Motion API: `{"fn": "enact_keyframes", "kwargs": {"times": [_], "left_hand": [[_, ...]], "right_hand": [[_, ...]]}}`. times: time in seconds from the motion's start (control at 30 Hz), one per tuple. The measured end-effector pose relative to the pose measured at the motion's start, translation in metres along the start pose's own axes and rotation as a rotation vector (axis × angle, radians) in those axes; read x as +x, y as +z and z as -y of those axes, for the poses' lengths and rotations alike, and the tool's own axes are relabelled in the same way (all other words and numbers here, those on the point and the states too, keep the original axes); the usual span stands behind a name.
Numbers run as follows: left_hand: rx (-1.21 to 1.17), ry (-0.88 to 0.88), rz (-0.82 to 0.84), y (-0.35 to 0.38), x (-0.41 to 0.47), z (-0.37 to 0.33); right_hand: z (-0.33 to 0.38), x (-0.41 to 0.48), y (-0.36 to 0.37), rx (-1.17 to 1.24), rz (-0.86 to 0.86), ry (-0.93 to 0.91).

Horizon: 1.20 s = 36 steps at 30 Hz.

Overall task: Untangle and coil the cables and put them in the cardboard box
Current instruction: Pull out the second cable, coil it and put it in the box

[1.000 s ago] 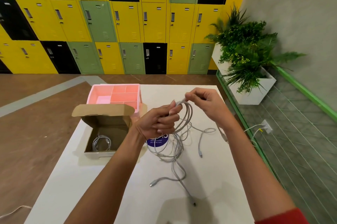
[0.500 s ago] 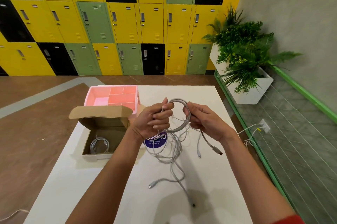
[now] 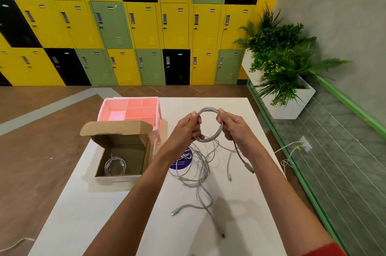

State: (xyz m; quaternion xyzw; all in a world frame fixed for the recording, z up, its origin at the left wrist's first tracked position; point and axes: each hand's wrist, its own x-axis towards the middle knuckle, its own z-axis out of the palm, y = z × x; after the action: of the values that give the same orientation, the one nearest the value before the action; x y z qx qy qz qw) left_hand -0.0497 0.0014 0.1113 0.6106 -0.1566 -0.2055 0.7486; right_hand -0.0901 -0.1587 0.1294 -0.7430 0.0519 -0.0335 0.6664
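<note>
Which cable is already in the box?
The small grey coil lying inside the open cardboard box. A second coil is held by the left hand and right hand; the loose cables lie tangled on the white table.

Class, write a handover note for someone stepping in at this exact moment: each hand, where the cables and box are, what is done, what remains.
Left hand and right hand both grip one round coil of grey cable above the white table; its tail end hangs below the right hand.
Open brown cardboard box sits to the left, one coiled grey cable inside.
Done: one cable boxed, one nearly coiled.
Left: tuck the tail, box this coil, then untangle the loose grey cables on the table.
</note>
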Motion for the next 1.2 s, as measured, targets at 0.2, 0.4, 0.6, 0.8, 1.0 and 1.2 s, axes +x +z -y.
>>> {"fn": "enact_keyframes", "kwargs": {"times": [0.2,0.4,0.6,0.8,1.0,1.2], "left_hand": [[0.204,0.104,-0.088,0.000,0.007,-0.007],[0.244,0.119,-0.074,-0.010,0.012,-0.008],[0.226,0.087,0.030,-0.017,0.011,-0.006],[0.227,0.052,0.198,-0.018,0.007,-0.014],[0.240,-0.001,0.306,-0.011,0.004,-0.011],[0.206,-0.035,0.343,-0.008,0.006,-0.012]], "right_hand": [[-0.009,-0.001,-0.006,-0.063,0.067,-0.048],[-0.019,-0.001,-0.020,-0.350,0.237,-0.075],[-0.028,0.004,-0.029,-0.646,0.238,0.013],[-0.025,0.017,-0.033,-0.250,-0.126,-0.067],[-0.005,0.024,-0.030,0.017,-0.255,-0.134],[0.002,0.027,-0.023,0.095,-0.220,-0.073]]}}
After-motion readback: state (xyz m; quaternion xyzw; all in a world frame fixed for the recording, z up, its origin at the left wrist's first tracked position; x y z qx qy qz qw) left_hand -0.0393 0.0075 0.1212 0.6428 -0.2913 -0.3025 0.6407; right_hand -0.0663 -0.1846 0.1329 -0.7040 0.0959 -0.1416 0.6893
